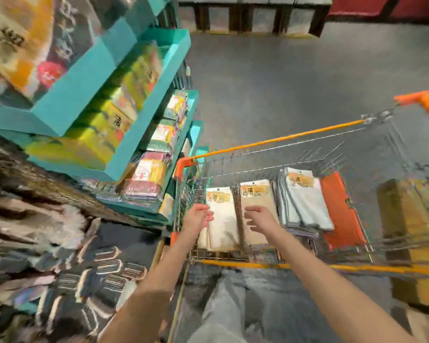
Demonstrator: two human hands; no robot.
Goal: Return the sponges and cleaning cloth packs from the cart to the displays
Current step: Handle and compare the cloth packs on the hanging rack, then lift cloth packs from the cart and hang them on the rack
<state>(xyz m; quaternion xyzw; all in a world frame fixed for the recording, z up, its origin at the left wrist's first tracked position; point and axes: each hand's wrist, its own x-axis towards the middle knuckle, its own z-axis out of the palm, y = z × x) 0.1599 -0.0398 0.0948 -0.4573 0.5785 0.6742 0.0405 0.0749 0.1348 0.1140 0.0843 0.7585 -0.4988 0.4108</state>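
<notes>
Cloth packs [222, 216] lie in the cart [282, 138], none lifted yet; several stacks left. Left hand [196, 215] and right hand [261, 217] are spread empty above them. Displays [134, 134] look stocked.

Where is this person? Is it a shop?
Most likely a shop. There is a wire cart with an orange rim holding cloth packs, and teal shelves stacked with packaged sponges. Both hands, left and right, reach into the cart.
</notes>
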